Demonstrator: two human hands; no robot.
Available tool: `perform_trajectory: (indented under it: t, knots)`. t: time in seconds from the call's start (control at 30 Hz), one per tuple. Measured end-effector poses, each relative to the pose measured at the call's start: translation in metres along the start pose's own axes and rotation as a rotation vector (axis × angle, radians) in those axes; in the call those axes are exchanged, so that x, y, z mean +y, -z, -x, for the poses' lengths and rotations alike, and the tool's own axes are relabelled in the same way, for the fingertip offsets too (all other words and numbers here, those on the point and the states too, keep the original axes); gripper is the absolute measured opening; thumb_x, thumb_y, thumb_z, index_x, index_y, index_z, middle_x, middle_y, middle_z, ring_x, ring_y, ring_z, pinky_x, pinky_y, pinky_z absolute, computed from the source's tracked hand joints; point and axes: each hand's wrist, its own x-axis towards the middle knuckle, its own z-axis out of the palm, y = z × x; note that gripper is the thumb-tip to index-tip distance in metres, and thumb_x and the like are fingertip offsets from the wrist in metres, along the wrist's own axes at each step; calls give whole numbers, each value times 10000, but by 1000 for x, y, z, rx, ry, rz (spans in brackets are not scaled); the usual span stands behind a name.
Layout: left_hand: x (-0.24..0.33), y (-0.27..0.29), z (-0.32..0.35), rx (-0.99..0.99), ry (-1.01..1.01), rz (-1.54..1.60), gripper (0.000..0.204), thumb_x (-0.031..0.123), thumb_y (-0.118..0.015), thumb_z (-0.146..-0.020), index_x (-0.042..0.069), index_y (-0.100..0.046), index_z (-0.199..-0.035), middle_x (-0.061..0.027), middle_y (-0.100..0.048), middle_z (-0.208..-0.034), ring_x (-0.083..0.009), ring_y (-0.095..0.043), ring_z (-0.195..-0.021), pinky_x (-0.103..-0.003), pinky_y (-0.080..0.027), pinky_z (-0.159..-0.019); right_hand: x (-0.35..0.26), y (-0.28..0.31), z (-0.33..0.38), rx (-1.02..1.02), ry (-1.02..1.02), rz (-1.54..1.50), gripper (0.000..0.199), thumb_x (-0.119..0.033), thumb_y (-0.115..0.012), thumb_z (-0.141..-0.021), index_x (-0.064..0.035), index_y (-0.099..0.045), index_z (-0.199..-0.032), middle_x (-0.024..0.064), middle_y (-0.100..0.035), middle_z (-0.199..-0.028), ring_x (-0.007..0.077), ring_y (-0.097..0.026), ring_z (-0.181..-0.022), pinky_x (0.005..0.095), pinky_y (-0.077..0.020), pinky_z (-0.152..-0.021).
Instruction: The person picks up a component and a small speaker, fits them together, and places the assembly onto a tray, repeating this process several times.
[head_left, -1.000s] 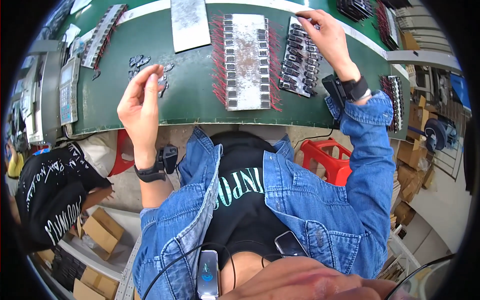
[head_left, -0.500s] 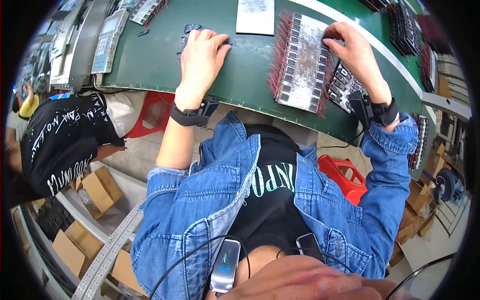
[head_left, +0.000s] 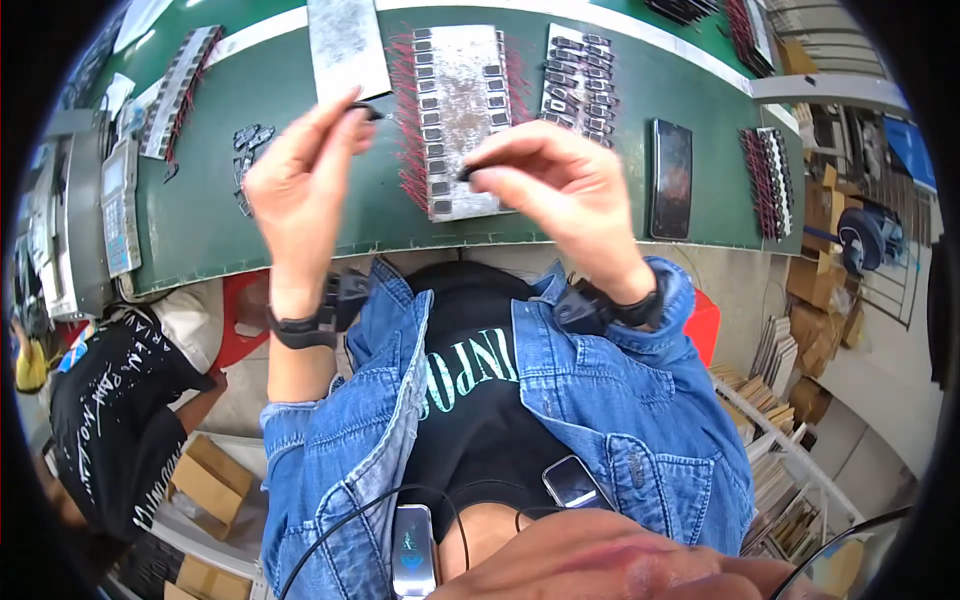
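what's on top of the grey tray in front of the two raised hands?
The grey tray holds columns of small dark components with red leads fanning off both side edges. The right hand, pinching a small dark part, covers the tray's lower right corner, so what lies there cannot be seen.

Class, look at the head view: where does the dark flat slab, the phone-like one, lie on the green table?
The dark slab lies on the green table right of centre, just beyond the right hand, between two trays of red-wired parts.
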Motion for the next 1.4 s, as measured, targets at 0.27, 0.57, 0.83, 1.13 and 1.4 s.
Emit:
perform_trajectory:
  t: [0.27, 0.57, 0.83, 1.13, 1.4]
  knots:
    - [-1, -49, 22, -178, 373, 588, 271, 65, -584, -1009, -38, -652, -1250, -122, -706, -1122, -174, -711, -978, -263, -605, -831, 34, -2, -21, 209, 0, -37, 175, 34, -636, -945, 23, -679, -1115, 71, -698, -1059, 128, -678, -933, 261, -570, -856]
    - [-5, -43, 20, -198, 477, 637, 318, 90, -544, -1035, -68, -589, -1307, -148, -691, -1151, -211, -710, -1018, -280, -606, -857, 51, -2, -29, 213, 4, 80, 134, -13, -680, -920, 15, -713, -1047, 46, -683, -988, 112, -678, -876, 231, -548, -782]
    - [0, -45, 25, -221, 423, 632, 281, 85, -531, -1039, -74, -587, -1264, -147, -695, -1123, -206, -709, -1012, -294, -605, -863, 43, 6, -24, 181, 82, 353, 159, -10, -675, -935, 2, -697, -1092, 47, -692, -1038, 102, -663, -920, 231, -559, -811]
    - [-1, -45, 26, -225, 445, 641, 204, 76, -536, -1033, -67, -570, -1173, -161, -705, -1075, -210, -720, -979, -302, -611, -837, 52, 14, -26, 51, -94, -45, 168, -31, -697, -926, -23, -683, -1093, 30, -686, -1035, 93, -643, -942, 246, -543, -850]
    - [-6, -46, 29, -220, 438, 612, 189, 56, -536, -1025, -63, -576, -1166, -159, -710, -1038, -199, -722, -948, -300, -614, -814, 53, 15, -30, 33, -129, -4, 295, -36, -695, -927, -30, -609, -1209, 22, -635, -999, 90, -619, -934, 240, -531, -867]
